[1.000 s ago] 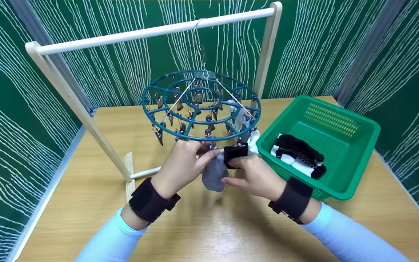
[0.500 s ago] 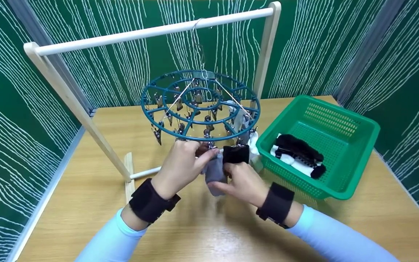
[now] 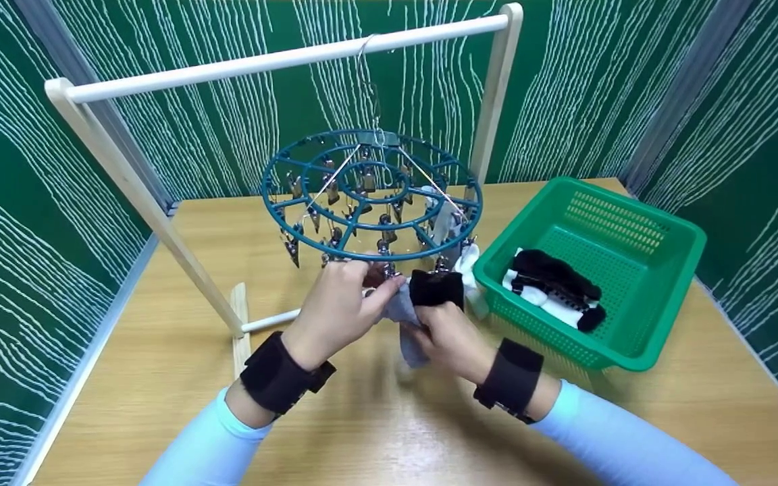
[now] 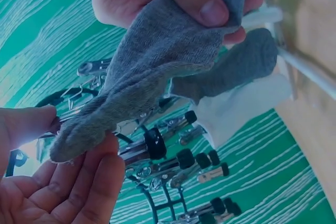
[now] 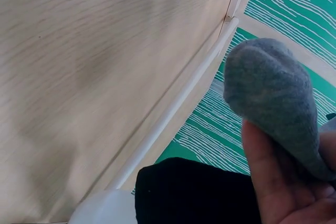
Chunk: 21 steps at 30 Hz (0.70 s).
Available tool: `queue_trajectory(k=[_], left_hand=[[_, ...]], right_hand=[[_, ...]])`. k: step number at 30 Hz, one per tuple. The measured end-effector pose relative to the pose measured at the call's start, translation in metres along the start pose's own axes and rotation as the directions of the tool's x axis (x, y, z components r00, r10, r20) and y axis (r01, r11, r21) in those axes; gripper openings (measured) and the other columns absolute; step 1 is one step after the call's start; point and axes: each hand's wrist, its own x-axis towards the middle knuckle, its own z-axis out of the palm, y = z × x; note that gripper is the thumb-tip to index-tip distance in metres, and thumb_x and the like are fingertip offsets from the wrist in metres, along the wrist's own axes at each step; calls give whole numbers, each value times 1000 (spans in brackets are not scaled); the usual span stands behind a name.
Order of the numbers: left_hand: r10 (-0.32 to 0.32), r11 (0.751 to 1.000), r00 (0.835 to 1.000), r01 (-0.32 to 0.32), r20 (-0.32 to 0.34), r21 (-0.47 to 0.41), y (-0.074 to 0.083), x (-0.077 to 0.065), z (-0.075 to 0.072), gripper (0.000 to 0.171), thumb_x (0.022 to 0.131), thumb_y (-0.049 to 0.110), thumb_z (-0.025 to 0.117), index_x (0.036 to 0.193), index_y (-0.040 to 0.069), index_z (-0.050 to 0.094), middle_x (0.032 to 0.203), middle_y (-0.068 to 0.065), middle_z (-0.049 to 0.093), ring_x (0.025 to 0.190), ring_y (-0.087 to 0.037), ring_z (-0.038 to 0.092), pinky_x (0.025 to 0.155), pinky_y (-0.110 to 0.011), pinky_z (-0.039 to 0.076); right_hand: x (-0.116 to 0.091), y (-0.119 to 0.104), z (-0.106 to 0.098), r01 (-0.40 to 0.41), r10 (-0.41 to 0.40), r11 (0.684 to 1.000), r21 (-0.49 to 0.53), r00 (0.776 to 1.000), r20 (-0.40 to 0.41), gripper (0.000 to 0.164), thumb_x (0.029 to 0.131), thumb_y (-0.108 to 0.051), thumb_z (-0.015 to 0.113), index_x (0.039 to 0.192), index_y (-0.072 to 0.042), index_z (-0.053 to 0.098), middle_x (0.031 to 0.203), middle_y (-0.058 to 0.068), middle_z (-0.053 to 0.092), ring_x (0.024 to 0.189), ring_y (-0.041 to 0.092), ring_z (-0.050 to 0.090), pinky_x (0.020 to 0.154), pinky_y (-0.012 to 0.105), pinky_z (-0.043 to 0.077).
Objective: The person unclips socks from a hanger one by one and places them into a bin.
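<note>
Below the ring's front edge, my left hand (image 3: 335, 293) pinches a metal clip, with one end of a grey sock (image 4: 163, 51) lying over its fingers. In the left wrist view the thumb (image 4: 29, 124) presses at the clip's metal, which the sock partly hides. My right hand (image 3: 453, 337) grips the same sock further along, thumb on top. The sock's free end (image 5: 270, 82) sticks out past the right fingers. A black sock (image 3: 436, 289) hangs just above the right hand, close to its knuckles.
A round teal clip hanger (image 3: 372, 256) with several metal clips hangs from a white rail (image 3: 288, 59) on a wooden stand. Grey and white socks hang at its right side. A green basket (image 3: 679, 270) at right holds black and white socks (image 3: 554, 283).
My right hand has moved left and a little lower, from beside the black sock onto the grey sock, which now bends in its grip. The left hand has stayed at the clip.
</note>
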Motion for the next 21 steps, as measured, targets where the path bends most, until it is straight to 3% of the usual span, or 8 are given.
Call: queue_trajectory(k=[10, 15, 21], left_hand=[[42, 999, 996, -43, -78, -11, 0, -4, 2, 16, 101, 15, 77, 92, 2, 79, 84, -9, 80, 67, -14, 65, 59, -23, 48], [75, 997, 991, -74, -115, 11, -1, -5, 2, 12, 98, 11, 77, 92, 2, 78, 80, -8, 80, 68, -16, 70, 61, -26, 50], [82, 996, 987, -79, -137, 30, -3, -5, 0, 12, 98, 12, 77, 92, 2, 79, 80, -8, 80, 70, -19, 75, 62, -32, 54]], right_hand=[[-3, 1, -2, 55, -55, 998, -12, 998, 12, 27, 94, 3, 75, 72, -5, 61, 70, 3, 62, 70, 16, 62, 62, 39, 57], [-5, 4, -5, 56, -56, 998, -12, 998, 40, 24, 94, 4, 75, 73, -3, 65, 68, 3, 62, 67, 14, 58, 60, 34, 54], [-10, 8, -14, 121, -120, 993, -12, 991, 62, 21, 90, 9, 70, 75, -5, 64, 70, 1, 61, 70, 13, 56, 62, 35, 55]])
